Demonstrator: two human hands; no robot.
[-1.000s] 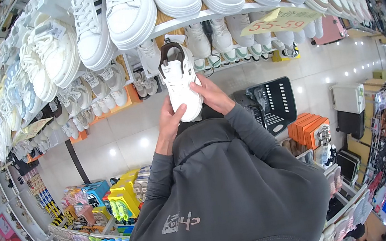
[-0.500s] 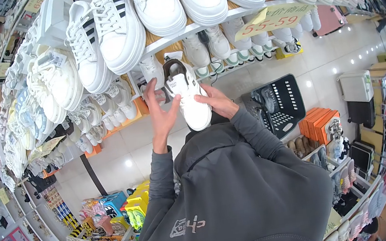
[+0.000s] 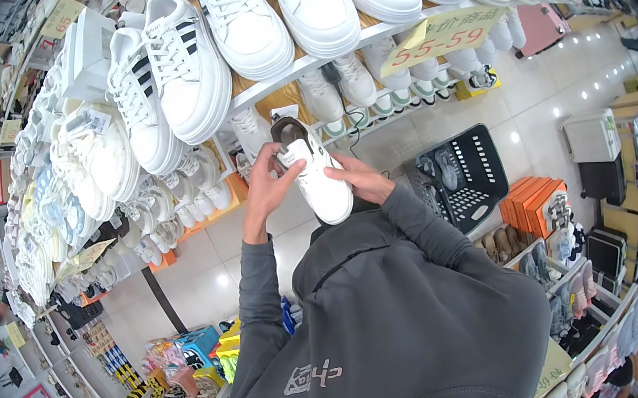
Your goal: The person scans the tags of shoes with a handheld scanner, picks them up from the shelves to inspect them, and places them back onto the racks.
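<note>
A white sneaker with a dark lining is held in front of my body, its toe pointing down toward me. My left hand grips it by the tongue and collar on the left, thumb on the tongue. On the opposite side my right hand is closed on the shoe, with the thumb on its upper near the laces and the other fingers mostly hidden behind it. Just beyond the held shoe, the lower shelf carries more white sneakers.
Large white sneakers line the top shelf, where a yellow price sign hangs. On the floor to the right stands a black basket with grey shoes inside. Orange boxes are beyond it. Racks of slippers are behind me on both sides.
My left fingers, spread beside the shoe before, are now closed on its tongue and collar. The sneaker has shifted slightly down and tilted a little. The view has turned slightly.
</note>
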